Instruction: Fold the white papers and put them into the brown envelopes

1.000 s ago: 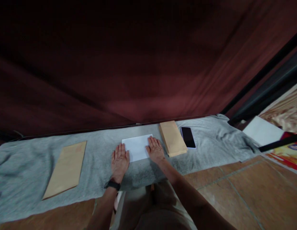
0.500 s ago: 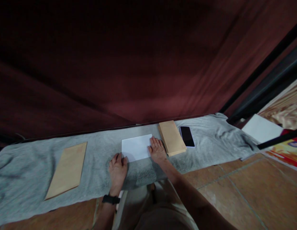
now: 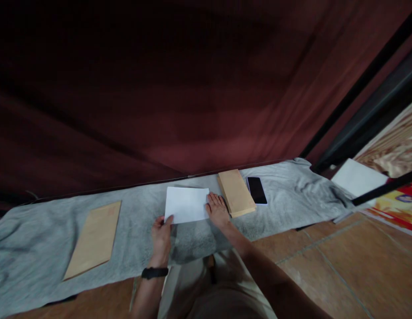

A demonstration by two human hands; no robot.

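A white sheet of paper [image 3: 187,204] lies on the grey cloth in front of me, its left end slightly raised. My left hand [image 3: 161,232] pinches its lower left corner between thumb and fingers. At the other end, my right hand [image 3: 217,209] rests flat with fingers stretched out, touching the paper's right edge. Just right of that hand sits a stack of brown envelopes [image 3: 236,190]. Further left, apart from both hands, lies another brown envelope [image 3: 94,235], or a thin pile of them.
A dark-screened phone [image 3: 257,190] lies right of the envelope stack. The grey cloth [image 3: 136,226] covers a long narrow surface against a dark red curtain [image 3: 192,110]. At far right are a white sheet [image 3: 360,178] and a black bar. Brown tiles [image 3: 325,261] form the floor.
My left hand has gone from resting at the paper's lower left corner to gripping it, and that end has lifted a little. My right hand stays in place on the right edge.
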